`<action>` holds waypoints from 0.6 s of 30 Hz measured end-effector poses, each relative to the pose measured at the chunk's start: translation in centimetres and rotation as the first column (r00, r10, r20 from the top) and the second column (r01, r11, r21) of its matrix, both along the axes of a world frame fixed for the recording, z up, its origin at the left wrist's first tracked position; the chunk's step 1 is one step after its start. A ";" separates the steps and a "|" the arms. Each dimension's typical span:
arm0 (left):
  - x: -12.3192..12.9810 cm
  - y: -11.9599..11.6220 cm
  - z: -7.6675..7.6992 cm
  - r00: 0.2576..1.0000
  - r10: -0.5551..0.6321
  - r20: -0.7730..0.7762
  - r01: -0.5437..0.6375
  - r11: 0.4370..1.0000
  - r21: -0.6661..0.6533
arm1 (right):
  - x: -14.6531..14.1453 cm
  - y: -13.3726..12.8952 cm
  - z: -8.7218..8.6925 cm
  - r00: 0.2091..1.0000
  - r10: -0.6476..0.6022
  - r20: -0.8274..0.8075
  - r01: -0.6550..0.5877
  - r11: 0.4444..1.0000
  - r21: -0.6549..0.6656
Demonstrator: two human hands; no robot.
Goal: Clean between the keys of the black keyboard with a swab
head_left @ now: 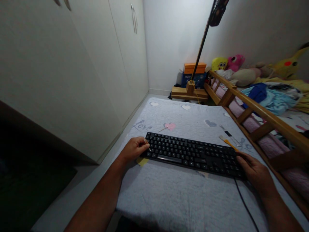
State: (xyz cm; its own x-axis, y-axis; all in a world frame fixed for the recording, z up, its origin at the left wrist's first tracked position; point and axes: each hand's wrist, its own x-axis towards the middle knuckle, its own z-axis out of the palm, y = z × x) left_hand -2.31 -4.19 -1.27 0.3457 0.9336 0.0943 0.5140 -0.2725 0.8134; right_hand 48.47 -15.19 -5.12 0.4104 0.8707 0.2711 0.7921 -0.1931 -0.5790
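A black keyboard (183, 151) lies slightly askew on the pale blue patterned bedspread. At its left end my left hand (136, 147) is closed in a pinch on a thin white cotton swab (150, 149), whose tip points down at the leftmost keys. My right hand (254, 170) grips the keyboard's right end, thumb on top; its other fingers are partly hidden. Just beyond that hand lies a flat brush (228, 142) with a yellow handle. Another white swab (163, 129) rests on the cloth behind the keyboard. Under the left front corner a yellow piece (142, 161) sticks out.
A slim tool with a black middle (228, 133) lies beyond the brush. The keyboard's cable (245, 201) runs toward me at right. A wooden bed rail (267, 116) borders the right side, a white wardrobe (101, 80) the left. A stand on a wooden base (189, 91) is at the back.
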 end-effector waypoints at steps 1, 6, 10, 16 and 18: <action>0.1 0.0 0.0 1.000 0.003 -0.008 -0.003 1.000 0.021 | 0.0 0.0 0.0 1.000 0.005 0.004 -0.005 1.000 0.001; 0.6 0.0 -0.1 0.995 0.048 -0.087 -0.036 0.990 0.139 | 0.0 -0.1 0.1 1.000 -0.009 -0.008 0.009 1.000 -0.001; 0.7 0.0 -0.1 0.992 0.037 -0.123 -0.012 0.981 0.196 | 0.0 0.0 0.1 1.000 -0.011 0.006 0.011 1.000 -0.017; 0.7 -0.3 0.0 0.990 -0.016 -0.137 0.042 0.981 0.191 | -0.1 0.0 0.2 1.000 -0.018 0.005 0.018 0.999 -0.027; 0.6 -0.3 0.0 0.991 -0.016 -0.132 0.040 0.983 0.180 | -0.3 0.0 0.4 1.000 -0.015 0.008 0.015 1.000 -0.024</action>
